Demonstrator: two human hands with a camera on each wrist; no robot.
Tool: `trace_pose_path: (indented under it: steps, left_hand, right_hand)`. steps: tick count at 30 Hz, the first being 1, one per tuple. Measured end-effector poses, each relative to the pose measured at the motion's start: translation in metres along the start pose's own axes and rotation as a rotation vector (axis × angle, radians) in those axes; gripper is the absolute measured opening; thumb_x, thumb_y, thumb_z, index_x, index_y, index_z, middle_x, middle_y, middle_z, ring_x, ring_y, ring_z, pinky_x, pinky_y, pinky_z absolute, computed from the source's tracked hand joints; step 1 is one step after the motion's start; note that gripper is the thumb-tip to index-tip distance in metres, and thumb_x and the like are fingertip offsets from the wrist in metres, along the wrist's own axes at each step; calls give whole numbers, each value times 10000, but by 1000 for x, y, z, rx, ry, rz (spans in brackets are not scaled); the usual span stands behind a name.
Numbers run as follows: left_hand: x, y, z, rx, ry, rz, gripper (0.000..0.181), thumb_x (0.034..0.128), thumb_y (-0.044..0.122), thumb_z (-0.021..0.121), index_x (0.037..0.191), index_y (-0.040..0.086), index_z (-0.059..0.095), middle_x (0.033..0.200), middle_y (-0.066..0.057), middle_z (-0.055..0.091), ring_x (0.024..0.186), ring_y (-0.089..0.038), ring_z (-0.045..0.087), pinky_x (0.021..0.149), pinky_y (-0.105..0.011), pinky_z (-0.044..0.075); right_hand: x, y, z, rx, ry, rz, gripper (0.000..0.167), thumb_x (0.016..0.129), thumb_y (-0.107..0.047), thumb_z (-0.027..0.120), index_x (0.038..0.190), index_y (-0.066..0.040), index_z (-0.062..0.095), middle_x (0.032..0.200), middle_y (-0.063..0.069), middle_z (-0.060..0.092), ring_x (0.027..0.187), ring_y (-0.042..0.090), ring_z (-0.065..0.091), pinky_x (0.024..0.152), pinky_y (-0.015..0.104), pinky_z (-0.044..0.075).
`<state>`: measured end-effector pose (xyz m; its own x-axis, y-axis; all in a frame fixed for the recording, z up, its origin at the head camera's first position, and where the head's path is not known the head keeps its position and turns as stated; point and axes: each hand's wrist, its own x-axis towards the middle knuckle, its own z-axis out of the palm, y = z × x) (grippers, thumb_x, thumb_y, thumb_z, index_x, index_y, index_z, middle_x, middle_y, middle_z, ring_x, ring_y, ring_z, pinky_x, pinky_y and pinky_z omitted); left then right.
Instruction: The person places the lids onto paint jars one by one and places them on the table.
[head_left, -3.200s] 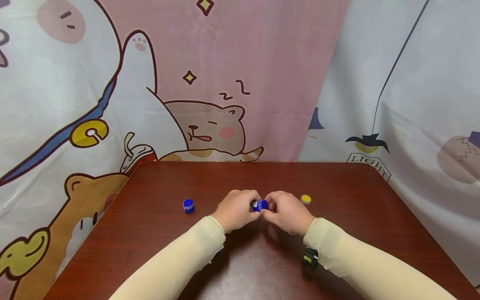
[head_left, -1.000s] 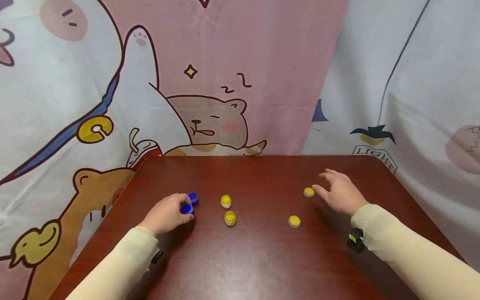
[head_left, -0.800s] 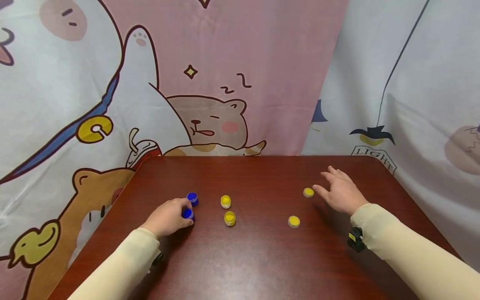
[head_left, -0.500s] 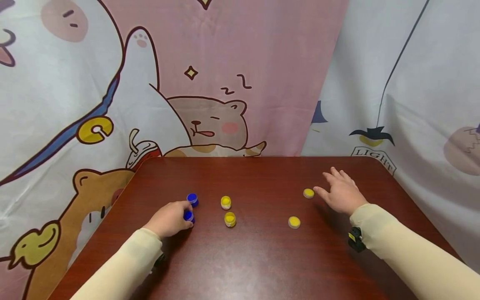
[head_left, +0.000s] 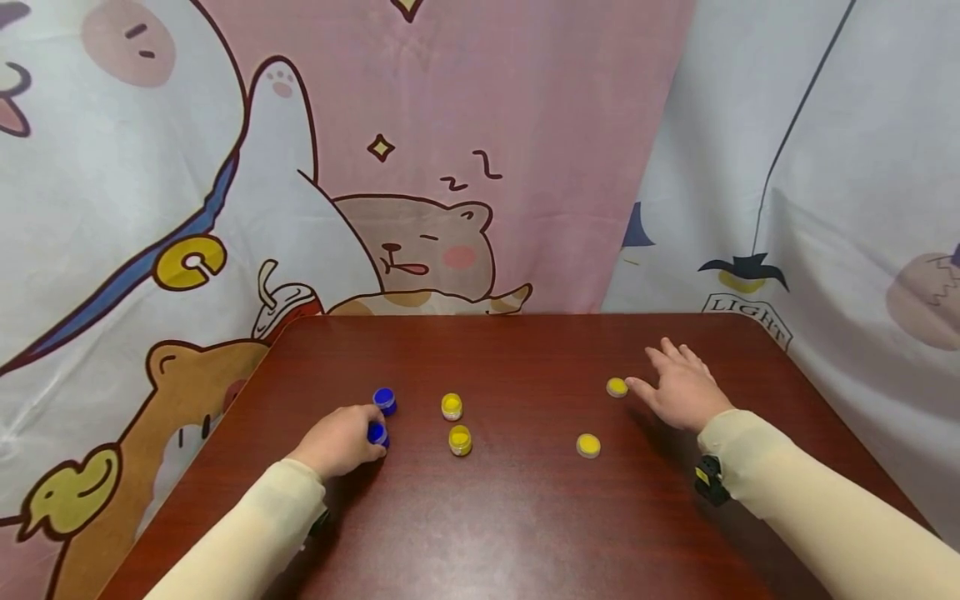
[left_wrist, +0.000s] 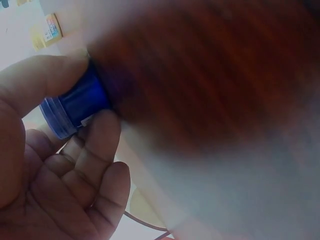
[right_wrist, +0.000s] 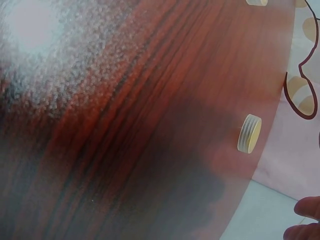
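My left hand (head_left: 339, 440) grips a small blue paint jar (head_left: 378, 434) with thumb and fingers at the left of the table. In the left wrist view the capped blue jar (left_wrist: 80, 100) stands between thumb and fingertips, its base at the table surface. Just behind it in the head view is a second blue jar (head_left: 385, 401). Off to the right, my right hand (head_left: 684, 388) is spread above the table, holding nothing. Its thumb is beside a round yellow lid (head_left: 617, 387), which also appears as a ribbed lid (right_wrist: 249, 134) in the right wrist view.
Two yellow paint jars (head_left: 452, 407) (head_left: 460, 440) stand left of the table's middle, one behind the other. Another yellow lid (head_left: 588, 446) lies nearer the front, right of the middle. A printed cartoon curtain (head_left: 555, 167) hangs behind the wooden table (head_left: 517, 517).
Both hands were together at the middle on the blue jar. The left has carried it left, setting it in front of the other blue jar. The right let go and moved right, fingers spread.
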<state>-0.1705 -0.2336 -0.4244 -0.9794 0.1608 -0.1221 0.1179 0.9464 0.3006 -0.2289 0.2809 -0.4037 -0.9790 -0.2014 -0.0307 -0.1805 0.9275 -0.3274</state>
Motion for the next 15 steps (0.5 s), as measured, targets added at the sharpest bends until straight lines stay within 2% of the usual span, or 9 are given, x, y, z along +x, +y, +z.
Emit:
trace_pose_path:
  steps: [5, 11, 13, 15]
  left_hand:
    - [1, 1, 0, -5, -15, -3, 367, 835, 247, 894, 1105, 98, 696, 932, -16, 683, 849, -184, 628, 838, -468, 574]
    - [-1, 2, -9, 13, -27, 23, 526, 803, 324, 917, 1210, 74, 696, 1170, -96, 736, 1069, -270, 709, 962, -543, 570]
    - [-3, 4, -15, 46, 0, 31, 603, 803, 388, 913, 1254, 61, 681, 1204, -113, 723, 1097, -294, 704, 983, -551, 562]
    - [-5, 9, -21, 91, 58, 51, 654, 821, 448, 889, 1285, 48, 662, 1209, -123, 713, 1103, -311, 694, 998, -557, 550]
  right_hand:
    - [-1, 3, 2, -3, 3, -1, 885, 1024, -538, 591, 1575, 104, 332, 1657, 417, 156, 1506, 656, 133, 1218, 746, 114]
    - [-1, 3, 4, -11, 0, 1, 885, 1021, -537, 592, 1569, 111, 341, 1655, 417, 164, 1510, 650, 137, 1223, 739, 112]
    - [-1, 2, 3, -15, -1, -1, 873, 1024, -521, 596, 1564, 117, 344, 1654, 417, 171, 1511, 646, 142, 1225, 736, 116]
    - [-2, 1, 3, -13, -2, -4, 855, 1028, -495, 600, 1561, 122, 344, 1651, 419, 177, 1513, 642, 146, 1226, 732, 121]
